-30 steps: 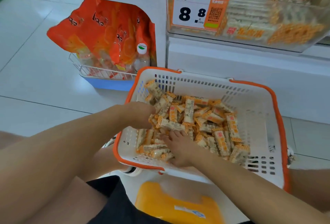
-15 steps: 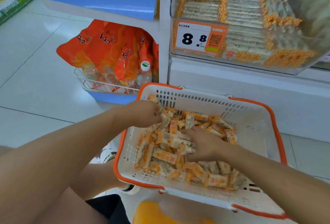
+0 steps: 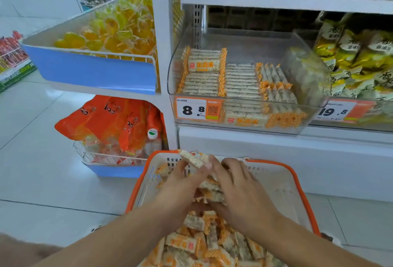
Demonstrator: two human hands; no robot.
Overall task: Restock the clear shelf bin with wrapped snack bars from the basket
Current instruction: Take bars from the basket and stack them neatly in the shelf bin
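I see both hands cupped together round a bunch of snack bars [image 3: 209, 190] above the basket [image 3: 282, 183]. The left hand [image 3: 180, 188] curls its fingers about the bunch from the left, and one bar sticks up past its fingertips. The right hand [image 3: 242, 192] closes over the bunch from the right, fingers bent down across the wrappers. Each bar is a pale, grainy slab in clear film with orange-checked crimped ends and an orange label.

Below the hands, loose bars [image 3: 204, 243] lie heaped in the near half of the white, orange-rimmed basket; its far right part shows bare slotted floor. The basket's far rim sits just under the white shelf base [image 3: 276, 149].

Above that base stands the clear shelf bin [image 3: 312, 71], open at the top, with a price tag [image 3: 196, 109] on its front wall. Bars inside are stacked in tidy rows across the left and middle; the space over them and towards the bin's back is free. To the right lie yellow snack bags [image 3: 361, 58]; to the left, orange packs [image 3: 114, 122] fill a wire rack.
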